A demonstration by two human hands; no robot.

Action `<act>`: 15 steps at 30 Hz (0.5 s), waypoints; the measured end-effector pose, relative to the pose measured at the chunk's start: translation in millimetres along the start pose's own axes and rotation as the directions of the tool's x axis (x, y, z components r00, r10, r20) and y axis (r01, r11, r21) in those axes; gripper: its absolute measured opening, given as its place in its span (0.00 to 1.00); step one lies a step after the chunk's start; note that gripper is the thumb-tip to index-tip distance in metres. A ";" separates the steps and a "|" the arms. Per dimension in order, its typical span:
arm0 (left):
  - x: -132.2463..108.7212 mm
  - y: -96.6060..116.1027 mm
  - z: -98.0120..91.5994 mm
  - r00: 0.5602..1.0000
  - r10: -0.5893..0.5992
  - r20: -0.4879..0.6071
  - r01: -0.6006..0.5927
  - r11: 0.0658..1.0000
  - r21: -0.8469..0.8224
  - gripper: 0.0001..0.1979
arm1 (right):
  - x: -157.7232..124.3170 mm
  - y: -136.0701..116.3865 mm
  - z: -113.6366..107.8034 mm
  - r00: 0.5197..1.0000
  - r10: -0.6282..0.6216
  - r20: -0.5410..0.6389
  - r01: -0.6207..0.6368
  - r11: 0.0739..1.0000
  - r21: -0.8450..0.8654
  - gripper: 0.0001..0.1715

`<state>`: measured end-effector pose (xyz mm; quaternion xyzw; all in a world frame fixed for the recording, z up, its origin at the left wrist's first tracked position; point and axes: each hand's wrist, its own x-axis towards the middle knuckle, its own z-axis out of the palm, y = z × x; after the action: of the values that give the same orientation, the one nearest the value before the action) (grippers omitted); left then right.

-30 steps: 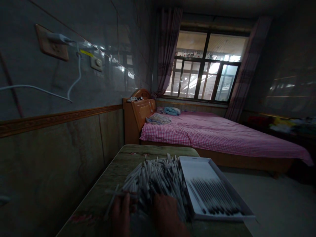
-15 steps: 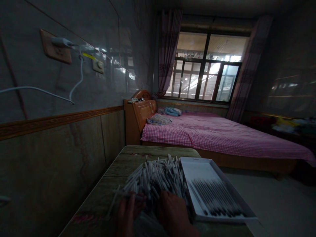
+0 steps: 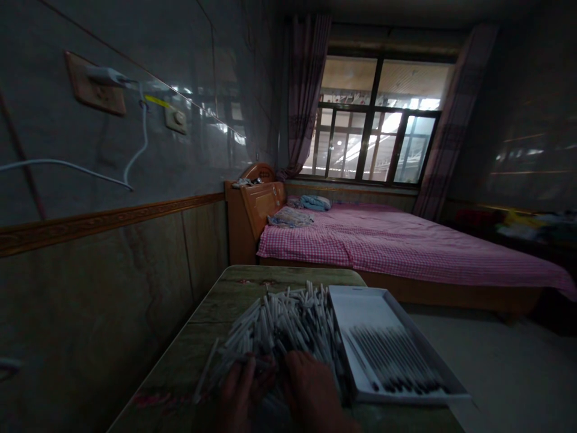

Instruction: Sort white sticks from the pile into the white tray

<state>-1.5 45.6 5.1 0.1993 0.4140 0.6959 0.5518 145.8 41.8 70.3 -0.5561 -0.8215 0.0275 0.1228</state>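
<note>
A heap of thin whitish sticks (image 3: 293, 319), perhaps pens or tubes, lies on the table in front of me. My left hand (image 3: 246, 382) is at the near left of the heap, its fingers pinched around one pale stick (image 3: 238, 356). Close beside it, my right hand (image 3: 311, 382) is curled over the near edge of the heap. Its fingertips are hidden, so what it grips cannot be made out. To the right stands a shallow white box (image 3: 367, 304), with a row of slim sticks with dark ends (image 3: 396, 358) laid side by side in it.
The table (image 3: 202, 307) has a marbled greenish top and stands against the tiled wall (image 3: 148, 276). Beyond it is a bed (image 3: 383, 240) with a pink checked cover. A white charger cable (image 3: 67, 163) hangs from a socket at left.
My left hand has moved slightly right, closer to my right hand, and the stick in it has shifted. My right hand has shifted a little left. The box contents look unchanged.
</note>
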 end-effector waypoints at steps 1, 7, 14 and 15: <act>0.1 -0.1 0.1 1.000 -0.029 -0.001 0.029 0.999 -0.018 0.22 | 0.4 1.2 1.6 1.000 0.004 -0.005 -0.004 1.000 0.002 0.07; -7.2 -3.6 4.7 0.998 -0.040 0.042 0.037 0.997 0.070 0.25 | 0.1 7.1 19.6 0.992 -0.043 -0.116 0.047 0.998 0.032 0.10; -10.1 -3.1 8.0 0.998 -0.066 -0.014 0.066 0.998 0.001 0.28 | -7.1 15.8 18.4 0.964 -0.112 -0.241 0.183 0.937 0.296 0.18; -9.5 -1.5 7.3 0.997 -0.070 -0.023 0.070 0.997 -0.009 0.28 | -6.8 17.2 13.6 0.974 -0.086 -0.211 0.145 0.947 0.285 0.17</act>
<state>7.8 39.3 9.8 0.1743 0.4241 0.6801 0.5720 160.7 43.3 52.8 -0.4818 -0.8232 0.0893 0.2869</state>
